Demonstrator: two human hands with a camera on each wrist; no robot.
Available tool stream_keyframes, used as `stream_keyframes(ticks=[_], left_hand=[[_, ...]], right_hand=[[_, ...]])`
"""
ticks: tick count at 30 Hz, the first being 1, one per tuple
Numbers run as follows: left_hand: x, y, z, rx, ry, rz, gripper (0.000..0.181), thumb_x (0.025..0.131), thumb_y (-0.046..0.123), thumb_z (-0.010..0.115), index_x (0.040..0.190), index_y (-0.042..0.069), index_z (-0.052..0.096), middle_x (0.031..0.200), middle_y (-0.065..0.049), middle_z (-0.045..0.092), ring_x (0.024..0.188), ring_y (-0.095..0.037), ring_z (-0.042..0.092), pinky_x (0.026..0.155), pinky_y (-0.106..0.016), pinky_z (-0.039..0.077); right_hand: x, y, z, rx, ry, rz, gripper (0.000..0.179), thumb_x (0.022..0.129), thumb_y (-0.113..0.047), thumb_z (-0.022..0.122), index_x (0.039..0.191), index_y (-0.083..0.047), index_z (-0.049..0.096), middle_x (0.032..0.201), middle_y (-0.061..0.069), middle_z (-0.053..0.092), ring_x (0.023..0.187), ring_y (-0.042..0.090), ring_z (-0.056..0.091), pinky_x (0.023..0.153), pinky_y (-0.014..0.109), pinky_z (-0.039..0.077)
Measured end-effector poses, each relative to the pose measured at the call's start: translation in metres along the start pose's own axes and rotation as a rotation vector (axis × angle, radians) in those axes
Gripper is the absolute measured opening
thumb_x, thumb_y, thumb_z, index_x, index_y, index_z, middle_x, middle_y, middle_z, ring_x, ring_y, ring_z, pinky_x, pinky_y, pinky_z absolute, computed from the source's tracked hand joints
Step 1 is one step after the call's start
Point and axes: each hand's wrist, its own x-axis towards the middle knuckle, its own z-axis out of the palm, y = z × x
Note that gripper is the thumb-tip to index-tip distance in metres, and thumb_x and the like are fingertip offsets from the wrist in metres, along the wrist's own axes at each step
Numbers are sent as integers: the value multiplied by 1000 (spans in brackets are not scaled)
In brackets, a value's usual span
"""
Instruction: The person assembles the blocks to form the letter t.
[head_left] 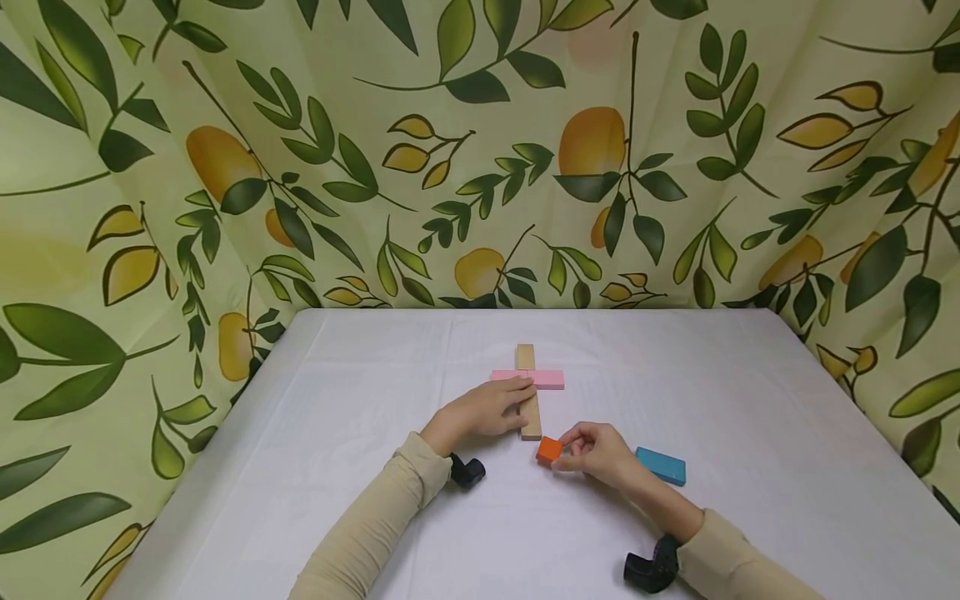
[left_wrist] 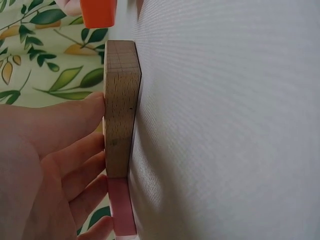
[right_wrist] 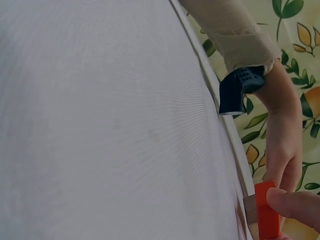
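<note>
Wooden and pink blocks lie in a cross shape on the table in the head view. A plain wooden block (head_left: 530, 421) forms its near arm and another wooden block (head_left: 526, 356) its far arm. One pink block (head_left: 551, 380) points right; a second pink block (head_left: 502, 374) points left, partly behind my left hand (head_left: 487, 408). That hand's fairly straight fingers rest against the near wooden block and a pink one, as the left wrist view shows. My right hand (head_left: 602, 454) pinches an orange block (head_left: 548, 451) between thumb and fingers, just off the near wooden block's end.
A blue block (head_left: 662, 466) lies on the white-covered table (head_left: 360, 400), beside my right wrist. Black wrist devices (head_left: 651, 569) are worn on both arms. Behind the table's far edge hangs a leaf-and-fruit patterned curtain (head_left: 517, 225).
</note>
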Motion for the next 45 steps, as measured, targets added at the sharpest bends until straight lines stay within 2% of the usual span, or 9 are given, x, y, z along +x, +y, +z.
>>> stream_keyframes(ticks=[14, 30, 39, 45], left_hand=[[-3, 5, -1, -10, -1, 3, 57, 99, 35, 52, 150, 17, 35, 161, 0, 29, 150, -18, 27, 122, -36, 25], [-6, 7, 3, 8, 7, 7, 57, 99, 34, 52, 150, 16, 35, 160, 0, 30, 150, -18, 27, 122, -36, 26], [-3, 4, -1, -13, 6, 24, 57, 98, 32, 54, 149, 13, 37, 159, -3, 32, 149, -21, 29, 121, -37, 27], [1, 0, -1, -17, -5, 9, 57, 98, 32, 53, 150, 15, 36, 160, -1, 31, 150, -19, 27, 122, -36, 25]], right_hand=[[-1, 1, 6, -50, 56, 69, 31, 69, -12, 86, 89, 0, 66, 64, -2, 45, 61, 12, 41, 49, 19, 31], [-6, -1, 19, -215, 127, -4, 29, 65, -11, 88, 77, -4, 61, 60, -2, 42, 59, 11, 39, 51, 19, 28], [-1, -2, 18, -231, 124, -12, 31, 65, -14, 88, 76, -4, 61, 61, -2, 43, 60, 11, 40, 53, 19, 29], [1, -5, 17, -239, 120, -5, 32, 64, -16, 89, 76, -4, 61, 61, -1, 43, 62, 12, 40, 53, 20, 29]])
